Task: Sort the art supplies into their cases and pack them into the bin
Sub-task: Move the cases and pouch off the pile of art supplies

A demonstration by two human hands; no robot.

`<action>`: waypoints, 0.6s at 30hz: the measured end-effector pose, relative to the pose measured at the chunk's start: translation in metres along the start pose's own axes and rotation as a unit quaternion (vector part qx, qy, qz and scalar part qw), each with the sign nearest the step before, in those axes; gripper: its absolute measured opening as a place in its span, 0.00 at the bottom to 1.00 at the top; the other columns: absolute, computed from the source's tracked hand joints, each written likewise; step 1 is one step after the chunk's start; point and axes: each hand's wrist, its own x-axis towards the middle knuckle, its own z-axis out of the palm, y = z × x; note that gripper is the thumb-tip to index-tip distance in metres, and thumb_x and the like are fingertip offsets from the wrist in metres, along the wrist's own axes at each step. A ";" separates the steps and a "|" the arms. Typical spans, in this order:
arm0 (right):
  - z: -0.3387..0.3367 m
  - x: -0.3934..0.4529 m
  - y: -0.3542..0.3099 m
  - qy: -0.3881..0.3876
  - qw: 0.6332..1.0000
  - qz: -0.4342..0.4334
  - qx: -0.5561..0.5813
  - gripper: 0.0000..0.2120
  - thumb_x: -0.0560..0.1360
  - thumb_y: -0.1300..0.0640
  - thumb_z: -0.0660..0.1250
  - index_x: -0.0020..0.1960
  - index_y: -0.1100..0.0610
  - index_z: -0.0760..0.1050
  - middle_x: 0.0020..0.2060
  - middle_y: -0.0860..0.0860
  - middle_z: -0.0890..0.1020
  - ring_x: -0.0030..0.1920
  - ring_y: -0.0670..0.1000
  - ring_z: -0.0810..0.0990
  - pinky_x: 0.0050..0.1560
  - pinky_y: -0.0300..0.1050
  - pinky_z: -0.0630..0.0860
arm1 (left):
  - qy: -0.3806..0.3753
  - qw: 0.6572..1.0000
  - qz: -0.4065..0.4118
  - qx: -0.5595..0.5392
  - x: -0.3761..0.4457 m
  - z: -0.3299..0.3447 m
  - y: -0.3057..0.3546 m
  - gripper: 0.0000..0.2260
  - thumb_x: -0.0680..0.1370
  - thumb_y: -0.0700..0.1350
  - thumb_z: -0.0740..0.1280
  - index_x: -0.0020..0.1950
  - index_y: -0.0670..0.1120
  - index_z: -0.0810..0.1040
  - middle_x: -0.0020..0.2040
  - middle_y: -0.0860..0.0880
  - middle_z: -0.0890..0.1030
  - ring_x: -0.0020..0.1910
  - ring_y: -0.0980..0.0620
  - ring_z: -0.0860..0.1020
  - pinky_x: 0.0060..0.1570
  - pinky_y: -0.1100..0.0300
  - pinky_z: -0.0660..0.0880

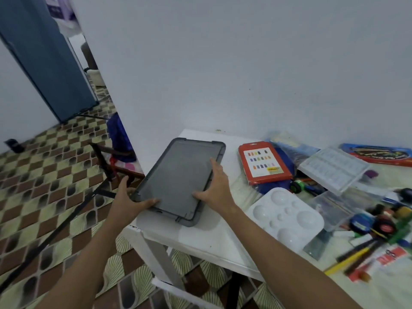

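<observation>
A flat grey bin lid (pixel 178 175) lies over the left end of the white table (pixel 211 239). My left hand (pixel 128 200) grips its near left corner, thumb on top and fingers curled under the rim. My right hand (pixel 215 186) holds its right edge, thumb on the top face and fingers along the side. Art supplies are spread to the right: a red paint box (pixel 264 162), a white palette (pixel 286 216), a clear plastic case (pixel 333 169), and a heap of markers, pencils and tubes (pixel 379 233).
A white wall stands right behind the table. A red and blue flat pack (pixel 379 153) lies at the back right. Left of the table are a dark wooden chair (pixel 111 163), a blue bag (pixel 118 134) and a patterned tile floor (pixel 44 186). A blue door (pixel 44 59) stands open at the back left.
</observation>
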 end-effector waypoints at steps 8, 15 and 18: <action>-0.004 0.007 0.026 -0.050 0.995 0.044 -0.069 0.49 0.66 0.57 0.78 0.77 0.56 0.52 0.69 0.57 0.65 0.70 0.57 0.64 0.68 0.46 0.64 | -0.012 0.997 0.002 0.078 -0.006 0.028 0.000 0.44 0.60 0.63 0.78 0.69 0.54 0.62 0.54 0.51 0.75 0.56 0.46 0.76 0.55 0.46 0.76; -0.057 -0.002 0.018 0.004 0.996 -0.002 -0.087 0.41 0.70 0.57 0.74 0.76 0.57 0.56 0.73 0.53 0.65 0.73 0.53 0.62 0.68 0.40 0.60 | -0.006 0.974 0.007 0.228 -0.008 0.062 0.046 0.49 0.67 0.63 0.73 0.77 0.47 0.51 0.73 0.41 0.63 0.71 0.37 0.61 0.66 0.39 0.63; -0.105 -0.003 0.021 0.059 0.995 0.003 -0.077 0.39 0.71 0.55 0.74 0.75 0.53 0.58 0.69 0.51 0.70 0.67 0.51 0.70 0.65 0.41 0.67 | -0.012 0.978 0.053 0.202 -0.003 0.094 0.084 0.47 0.68 0.60 0.73 0.77 0.47 0.52 0.73 0.41 0.62 0.71 0.39 0.61 0.67 0.42 0.63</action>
